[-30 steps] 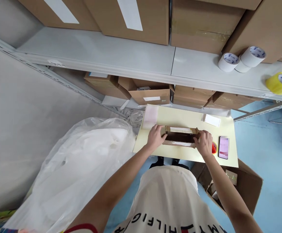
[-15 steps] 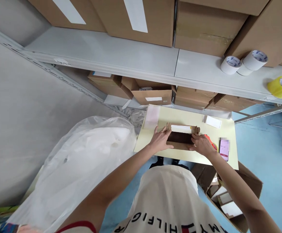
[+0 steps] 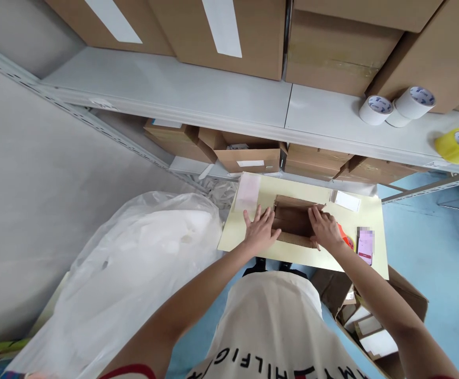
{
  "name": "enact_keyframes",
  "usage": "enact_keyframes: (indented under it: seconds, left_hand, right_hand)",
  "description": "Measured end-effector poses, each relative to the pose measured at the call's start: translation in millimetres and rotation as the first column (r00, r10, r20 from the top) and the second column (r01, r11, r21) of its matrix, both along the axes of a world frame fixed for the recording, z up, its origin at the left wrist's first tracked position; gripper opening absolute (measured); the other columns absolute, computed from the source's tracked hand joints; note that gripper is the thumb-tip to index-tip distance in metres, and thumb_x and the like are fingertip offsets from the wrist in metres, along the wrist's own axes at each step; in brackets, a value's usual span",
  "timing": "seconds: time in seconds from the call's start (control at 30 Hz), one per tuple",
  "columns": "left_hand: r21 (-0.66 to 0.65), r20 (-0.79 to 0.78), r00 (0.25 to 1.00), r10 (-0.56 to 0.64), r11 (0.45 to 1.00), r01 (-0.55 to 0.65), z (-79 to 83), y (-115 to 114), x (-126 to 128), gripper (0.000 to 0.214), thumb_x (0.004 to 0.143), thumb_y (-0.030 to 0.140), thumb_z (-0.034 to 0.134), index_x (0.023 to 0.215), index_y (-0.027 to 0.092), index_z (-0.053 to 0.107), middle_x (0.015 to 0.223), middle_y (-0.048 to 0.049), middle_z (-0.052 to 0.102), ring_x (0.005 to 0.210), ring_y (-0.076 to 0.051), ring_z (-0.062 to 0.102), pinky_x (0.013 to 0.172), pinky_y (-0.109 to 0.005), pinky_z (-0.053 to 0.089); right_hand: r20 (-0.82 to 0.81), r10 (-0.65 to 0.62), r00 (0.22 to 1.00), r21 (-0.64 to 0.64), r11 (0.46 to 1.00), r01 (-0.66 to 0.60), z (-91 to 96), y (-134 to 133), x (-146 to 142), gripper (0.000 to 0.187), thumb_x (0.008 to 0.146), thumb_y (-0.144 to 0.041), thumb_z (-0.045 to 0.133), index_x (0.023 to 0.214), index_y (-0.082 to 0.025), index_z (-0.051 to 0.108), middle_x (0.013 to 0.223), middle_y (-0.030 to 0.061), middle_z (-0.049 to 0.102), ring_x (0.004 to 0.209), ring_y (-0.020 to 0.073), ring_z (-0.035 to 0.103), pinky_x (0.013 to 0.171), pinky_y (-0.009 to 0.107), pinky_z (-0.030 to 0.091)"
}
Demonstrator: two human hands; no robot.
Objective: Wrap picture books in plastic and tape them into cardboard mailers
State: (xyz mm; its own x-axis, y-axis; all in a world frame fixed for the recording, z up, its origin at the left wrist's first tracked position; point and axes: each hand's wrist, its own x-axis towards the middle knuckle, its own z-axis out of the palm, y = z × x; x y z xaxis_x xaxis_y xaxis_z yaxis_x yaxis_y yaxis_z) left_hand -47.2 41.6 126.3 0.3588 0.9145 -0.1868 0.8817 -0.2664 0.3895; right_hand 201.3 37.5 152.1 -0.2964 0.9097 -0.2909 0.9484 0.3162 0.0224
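A small brown cardboard box (image 3: 292, 242) lies on the pale yellow table with its top side open, its dark inside facing up. My left hand (image 3: 259, 231) rests against the box's left end, fingers spread apart. At the opposite end, my right hand (image 3: 326, 230) has its fingers close together over the edge and its thumb lower down, gripping that end. Part of the right end is hidden under the hand. An orange tape dispenser (image 3: 343, 236) sits just right of my right hand, partly covered by it.
On the table (image 3: 233, 237) are a phone (image 3: 365, 246), a white card (image 3: 347, 201) and a pinkish sheet (image 3: 248, 190). Shelves behind hold large cartons (image 3: 229, 31) and tape rolls (image 3: 376, 109). A bulky plastic bag (image 3: 142, 273) fills the left; an open carton (image 3: 407, 292) stands lower right.
The box's far flap with the white label has swung away, and the inside now shows wider. My right hand has shifted slightly along the right end; my left hand's fingers have spread.
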Motion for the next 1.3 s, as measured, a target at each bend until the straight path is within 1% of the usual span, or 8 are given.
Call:
enact_keyframes:
  seconds: [0.17,0.43,0.53,0.67,0.83,1.03,1.17,1.3]
  left_hand:
    - [-0.139,-0.117,0.992,-0.039,0.99,0.023,-11.6,2.5,-3.3,0.11,0.071,0.071,0.057,0.154,0.01,0.02,0.161,-0.0189,0.015,0.148,-0.043,-0.003,0.11,-0.071,-0.01]
    - [-0.164,0.142,0.989,0.032,0.986,-0.008,-65.8,1.7,-1.7,0.118,0.07,0.052,0.074,0.155,0.015,0.002,0.16,-0.0199,0.02,0.147,-0.033,0.024,0.119,-0.051,0.019]
    - [-0.144,0.265,0.962,0.06,0.989,-0.022,-81.4,0.8,-4.2,0.118,0.068,0.046,0.079,0.155,0.018,0.005,0.16,-0.0193,0.023,0.146,-0.034,0.028,0.118,-0.049,0.024]
    - [-0.133,0.395,0.917,0.059,0.991,-0.007,-90.7,3.1,-7.0,0.121,0.065,0.045,0.082,0.155,0.019,0.005,0.16,-0.0197,0.022,0.145,-0.035,0.028,0.116,-0.048,0.03]
    - [-0.149,0.476,0.876,0.081,0.989,-0.01,-97.4,4.5,-3.6,0.126,0.063,0.049,0.083,0.155,0.017,0.003,0.16,-0.0216,0.02,0.147,-0.036,0.024,0.116,-0.05,0.03]
    - [-0.175,0.532,0.842,0.091,0.985,0.004,-108.9,5.2,-19.6,0.103,0.078,0.054,0.067,0.155,0.016,0.009,0.161,-0.0198,0.017,0.149,-0.033,0.018,0.118,-0.05,0.025]
    - [-0.213,0.464,0.812,0.354,0.935,-0.285,-118.0,32.9,-48.8,0.066,0.094,0.046,0.046,0.15,0.017,0.029,0.158,-0.0154,0.03,0.148,-0.027,0.024,0.119,-0.043,0.026]
    - [-0.244,0.127,0.692,0.711,0.698,-0.673,-125.1,75.3,-69.9,0.06,0.089,0.039,0.055,0.14,0.01,0.042,0.145,-0.0226,0.045,0.138,-0.033,0.04,0.111,-0.044,0.037]
  right_hand:
    - [-0.014,-0.022,1.0,-0.149,0.989,0.02,-18.0,16.7,24.2,0.137,0.049,-0.057,0.086,0.156,-0.012,0.013,0.163,0.0203,0.005,0.138,0.0493,0.027,0.101,0.059,0.033]
    - [-0.47,-0.142,0.871,-0.156,0.985,0.075,-71.2,13.1,55.1,0.143,0.059,-0.056,0.082,0.152,-0.026,-0.022,0.165,0.0136,0.002,0.149,0.0333,0.015,0.114,0.051,0.03]
    - [-0.579,-0.206,0.789,-0.137,0.978,0.155,-84.3,-5.2,59.1,0.135,0.064,-0.058,0.078,0.154,-0.025,-0.016,0.164,0.0136,-0.004,0.151,0.0326,0.011,0.115,0.052,0.032]
    - [-0.666,-0.311,0.678,-0.101,0.938,0.331,-95.6,-35.8,51.5,0.099,0.078,-0.061,0.065,0.155,-0.024,0.016,0.164,0.0138,0.004,0.149,0.0356,0.015,0.112,0.056,0.035]
    - [-0.785,-0.467,0.407,-0.108,0.75,0.652,-101.4,-59.2,26.3,0.061,0.096,-0.054,0.036,0.146,-0.019,0.036,0.155,0.0197,0.033,0.139,0.0323,0.04,0.102,0.053,0.047]
    - [-0.707,-0.391,0.589,0.029,0.817,0.576,-92.7,-62.6,6.1,0.086,0.082,-0.063,0.058,0.149,-0.019,0.029,0.16,0.0191,0.022,0.149,0.0368,0.015,0.113,0.061,0.028]
    - [-0.671,-0.442,0.595,0.021,0.791,0.612,-90.0,-63.8,3.0,0.085,0.083,-0.063,0.056,0.151,-0.022,0.026,0.161,0.0175,0.017,0.149,0.0367,0.017,0.113,0.061,0.028]
    - [-0.665,-0.446,0.599,0.034,0.783,0.621,-91.5,-67.3,2.0,0.086,0.083,-0.063,0.058,0.151,-0.022,0.026,0.162,0.0175,0.013,0.149,0.0371,0.017,0.113,0.06,0.027]
